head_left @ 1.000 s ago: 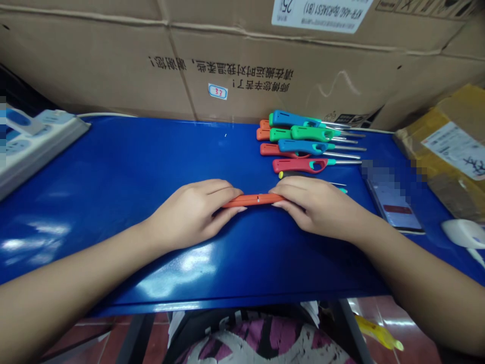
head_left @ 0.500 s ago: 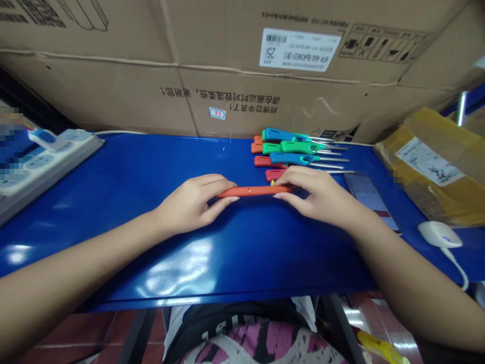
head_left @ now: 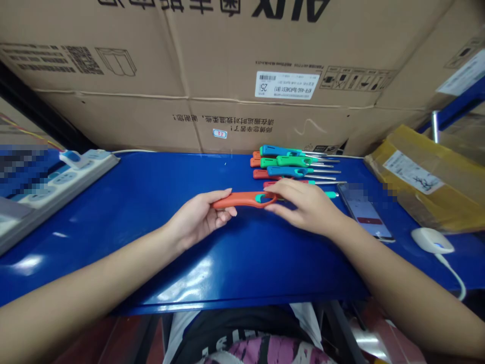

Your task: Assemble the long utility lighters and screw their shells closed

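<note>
Between my hands an orange long-nosed lighter (head_left: 242, 199) lies crosswise above the blue table, its broad side and teal trigger turned toward me. My left hand (head_left: 199, 215) grips the rounded handle end between thumb and fingers, palm partly upward. At the trigger-guard end, my right hand (head_left: 303, 205) pinches the lighter with thumb and fingertips, covering the part beyond. A teal tip (head_left: 332, 194) shows just past the right hand; whether it belongs to the held lighter I cannot tell. Behind, several blue, green and red lighters (head_left: 290, 172) lie piled with metal barrels pointing right.
A large cardboard box (head_left: 212, 76) walls off the back of the blue table (head_left: 178, 177). At left sits a white power strip (head_left: 56, 187). On the right are a phone (head_left: 364, 207), a yellow-taped parcel (head_left: 447, 167) and a white corded device (head_left: 432, 240).
The orange lighter has been rolled from its narrow edge to its broad side, showing the trigger. My left hand has turned palm upward. The head view has tilted up slightly.
</note>
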A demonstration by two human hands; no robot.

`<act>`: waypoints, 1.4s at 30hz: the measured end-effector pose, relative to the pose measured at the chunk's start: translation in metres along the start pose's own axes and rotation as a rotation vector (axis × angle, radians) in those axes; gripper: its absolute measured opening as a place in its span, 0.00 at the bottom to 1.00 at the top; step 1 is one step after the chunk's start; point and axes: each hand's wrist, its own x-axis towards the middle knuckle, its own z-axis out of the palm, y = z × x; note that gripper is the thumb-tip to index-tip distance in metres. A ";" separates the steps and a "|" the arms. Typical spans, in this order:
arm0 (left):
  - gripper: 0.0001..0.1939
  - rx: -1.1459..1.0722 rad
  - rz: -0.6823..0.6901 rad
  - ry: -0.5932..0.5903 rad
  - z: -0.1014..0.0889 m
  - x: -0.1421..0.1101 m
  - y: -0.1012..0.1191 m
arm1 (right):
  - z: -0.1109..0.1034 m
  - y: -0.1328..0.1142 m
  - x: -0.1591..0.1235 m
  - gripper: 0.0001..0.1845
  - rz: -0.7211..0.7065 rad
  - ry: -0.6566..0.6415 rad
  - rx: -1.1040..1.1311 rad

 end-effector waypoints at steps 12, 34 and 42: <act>0.16 0.505 0.600 -0.112 -0.015 0.012 -0.025 | 0.005 -0.007 -0.003 0.15 0.077 -0.052 0.185; 0.10 0.472 0.719 0.019 -0.014 0.006 -0.028 | -0.002 -0.005 0.001 0.16 0.183 -0.432 0.278; 0.12 0.395 0.733 -0.028 -0.019 0.011 -0.033 | -0.003 -0.005 0.002 0.14 0.197 -0.418 0.192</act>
